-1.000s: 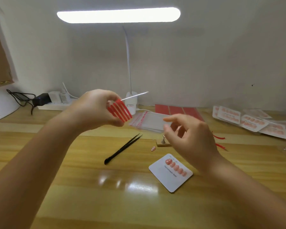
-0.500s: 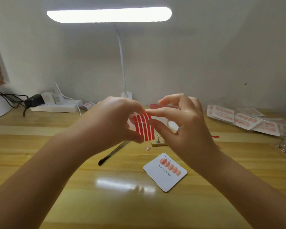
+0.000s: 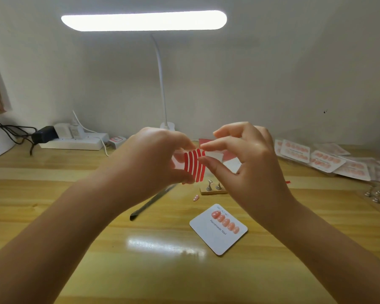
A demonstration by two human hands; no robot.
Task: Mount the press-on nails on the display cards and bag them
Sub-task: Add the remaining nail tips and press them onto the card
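Already one display card (image 3: 218, 230) with nails mounted is laid low at centre on the worktop (image 3: 75, 249), unbagged, while a red-striped adhesive sheet (image 3: 193, 164) is pinched mid-frame by the left hand (image 3: 154, 159) and picked at by the right hand (image 3: 239, 154).

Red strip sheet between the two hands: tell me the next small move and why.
Probably peel off the outermost strip. The left hand grips the red strip sheet while the right hand pinches at its right edge. The display card on the table has one row of nails, and a loose nail lies nearby.
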